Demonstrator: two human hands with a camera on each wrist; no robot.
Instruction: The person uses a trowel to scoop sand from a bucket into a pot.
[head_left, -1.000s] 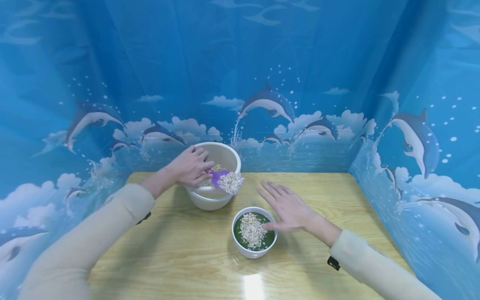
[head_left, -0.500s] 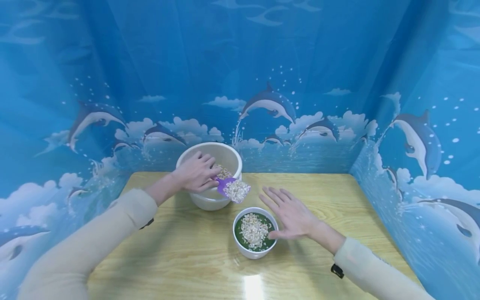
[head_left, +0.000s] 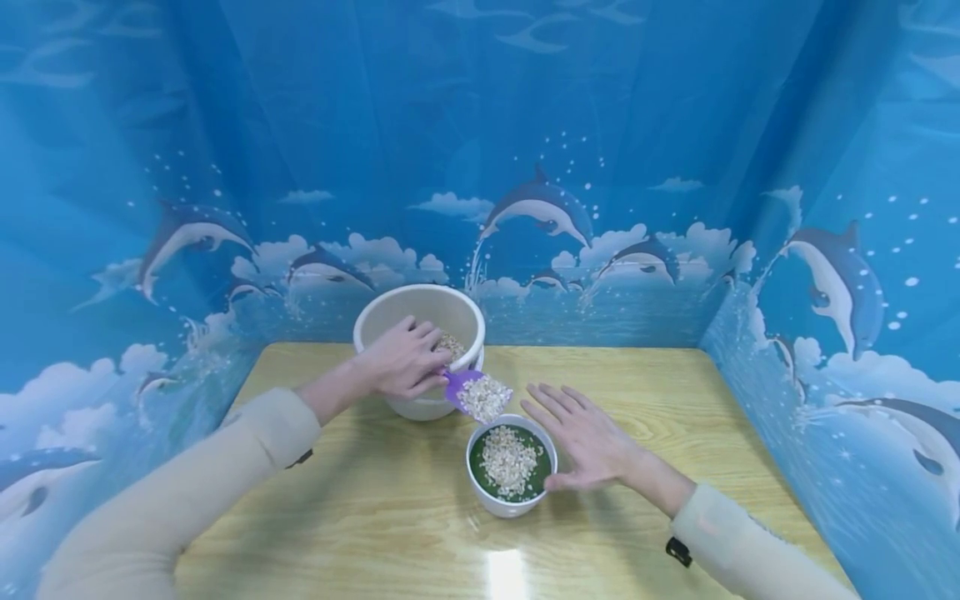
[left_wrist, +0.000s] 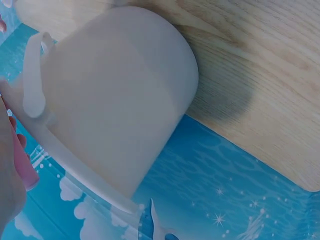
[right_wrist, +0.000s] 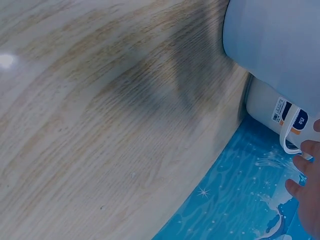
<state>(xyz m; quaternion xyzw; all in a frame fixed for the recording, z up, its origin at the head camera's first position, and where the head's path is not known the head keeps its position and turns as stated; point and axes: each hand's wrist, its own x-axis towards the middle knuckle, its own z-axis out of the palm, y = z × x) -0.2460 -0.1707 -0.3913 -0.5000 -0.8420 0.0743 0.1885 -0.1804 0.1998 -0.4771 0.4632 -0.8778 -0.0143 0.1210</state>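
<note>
L hand: fingers curled, pinching purple scoop by its handle, pinkish end of which shows in L wrist view. Scoop is out past white bucket, blade loaded w/ pale flakes, tip approx at far rim of white bowl in head view; can't tell the height gap. L hand sits over bucket's near rim; contact unclear.

R hand: fingers spread, nothing gripped, thumb at bowl's R rim; can't tell if touching.

Bucket stands upright by far edge of wood table, toward far L corner, more flakes inside. Bowl upright, approx mid-table, nearer to near edge than bucket, green inside w/ heap of flakes in middle. R wrist view: bucket has label + white bail.

Blue dolphin-print backdrop behind far edge & along both sides. Pale sleeves on both arms.
</note>
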